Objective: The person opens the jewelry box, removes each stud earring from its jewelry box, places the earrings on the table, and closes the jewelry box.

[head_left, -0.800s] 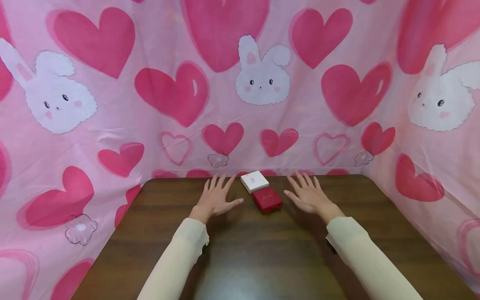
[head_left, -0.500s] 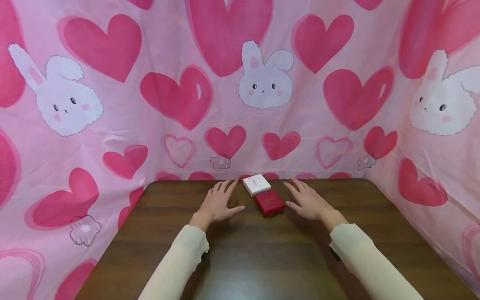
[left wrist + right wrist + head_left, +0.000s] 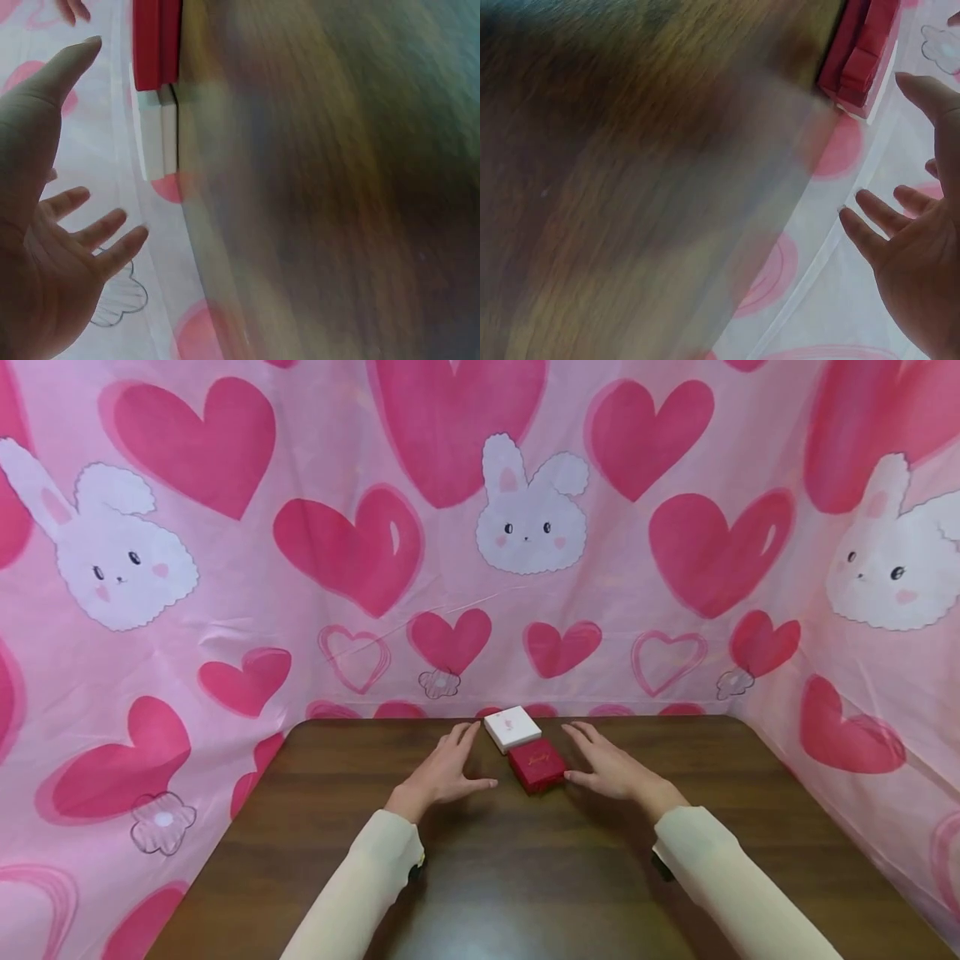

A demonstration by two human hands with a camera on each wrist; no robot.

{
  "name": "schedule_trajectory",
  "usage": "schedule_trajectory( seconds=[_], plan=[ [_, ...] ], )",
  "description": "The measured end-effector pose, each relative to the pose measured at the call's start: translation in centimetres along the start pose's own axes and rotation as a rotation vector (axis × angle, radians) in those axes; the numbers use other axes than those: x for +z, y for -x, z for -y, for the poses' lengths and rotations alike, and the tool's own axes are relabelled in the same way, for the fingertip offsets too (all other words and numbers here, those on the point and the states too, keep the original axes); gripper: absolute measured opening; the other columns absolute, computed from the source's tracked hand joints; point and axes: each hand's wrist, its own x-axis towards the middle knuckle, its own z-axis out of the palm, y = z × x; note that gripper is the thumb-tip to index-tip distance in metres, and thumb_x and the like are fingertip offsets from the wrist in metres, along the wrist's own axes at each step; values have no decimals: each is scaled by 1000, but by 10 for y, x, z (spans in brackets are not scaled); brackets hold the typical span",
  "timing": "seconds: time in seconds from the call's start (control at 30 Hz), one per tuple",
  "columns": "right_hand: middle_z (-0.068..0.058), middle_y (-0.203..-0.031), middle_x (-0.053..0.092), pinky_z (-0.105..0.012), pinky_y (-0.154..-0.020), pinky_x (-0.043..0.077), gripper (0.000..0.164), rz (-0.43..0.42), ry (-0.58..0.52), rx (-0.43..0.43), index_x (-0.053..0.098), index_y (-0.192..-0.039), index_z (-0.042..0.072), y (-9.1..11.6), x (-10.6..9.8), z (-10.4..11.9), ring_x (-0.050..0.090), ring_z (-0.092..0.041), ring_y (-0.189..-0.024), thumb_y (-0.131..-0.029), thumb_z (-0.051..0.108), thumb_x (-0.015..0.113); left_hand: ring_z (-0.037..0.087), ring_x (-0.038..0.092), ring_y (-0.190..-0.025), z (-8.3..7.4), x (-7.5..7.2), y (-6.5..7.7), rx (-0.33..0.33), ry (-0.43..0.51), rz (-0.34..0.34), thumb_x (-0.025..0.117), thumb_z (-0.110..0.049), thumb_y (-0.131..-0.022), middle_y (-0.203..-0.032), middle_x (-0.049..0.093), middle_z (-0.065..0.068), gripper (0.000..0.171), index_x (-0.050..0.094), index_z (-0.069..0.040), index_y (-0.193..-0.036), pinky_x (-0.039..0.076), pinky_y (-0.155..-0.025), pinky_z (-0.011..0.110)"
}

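Two small boxes sit at the far middle of the table: a white box [image 3: 512,728] with pink print, and a red box [image 3: 537,766] with gold lettering, set against its near right corner. A red bow [image 3: 859,71] shows on the red box's side in the right wrist view. My left hand [image 3: 442,772] hovers left of both boxes, thumb out toward the red one, holding nothing. From the right, my right hand [image 3: 615,770] reaches in with fingers extended. Its thumb tip comes very close to the red box's right edge; whether they touch I cannot tell.
The boxes stand on a dark brown wooden table [image 3: 525,877], near its back edge. Pink cloth [image 3: 525,593] printed with hearts and rabbits hangs behind the table and on both sides.
Both hands have drawn inward toward the boxes, and their fingers have gone from widely spread to closer together. The boxes have stayed in place; the head view has shifted slightly.
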Motion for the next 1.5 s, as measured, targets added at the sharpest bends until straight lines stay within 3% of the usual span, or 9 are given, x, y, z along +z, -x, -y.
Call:
schedule_trajectory(
  seconds=[0.23,0.43,0.73,1.03,1.3,1.5],
  plan=[
    [-22,-158,29,-59,-111,37,95,58,-108,49,25,-160,5,-6,5,-1,40,-42,-141,-88,32,80,35,36,-145,-13,6,-6,18,61,47,83,-50,-80,-161,28,13,114,14,-15,-164,39,-112,54],
    [-28,-154,32,-60,-113,34,96,51,-178,59,28,-156,-1,-12,11,-1,38,-45,-140,-83,25,84,36,34,-146,-24,11,-12,23,100,68,85,-47,-79,-162,27,14,115,15,-12,-164,37,-113,53],
    [-30,-150,34,-53,-105,45,103,82,-221,90,28,-155,-8,-21,22,-1,59,-37,-115,-77,20,89,37,36,-146,-32,28,-23,14,176,86,88,-34,-79,-162,26,20,114,15,-5,-162,36,-115,50],
    [-28,-150,36,-57,-112,36,106,113,-253,129,27,-155,-10,-26,27,6,43,-42,-135,-76,21,90,36,36,-146,-40,40,-26,-39,209,122,88,-32,-80,-160,26,20,114,14,-2,-162,38,-114,48],
    [-25,-147,40,-55,-110,40,104,121,-303,172,29,-155,-8,-28,26,9,48,-36,-127,-76,21,90,38,38,-142,-42,42,-37,-36,209,86,89,-26,-79,-156,30,25,110,20,4,-158,38,-114,48],
    [-22,-141,46,-54,-107,43,101,128,-294,201,33,-154,-5,-28,28,8,50,-34,-121,-75,21,90,35,39,-141,-41,45,-40,-54,242,110,87,-22,-81,-159,29,20,104,23,0,-159,38,-114,48]
  ],
)
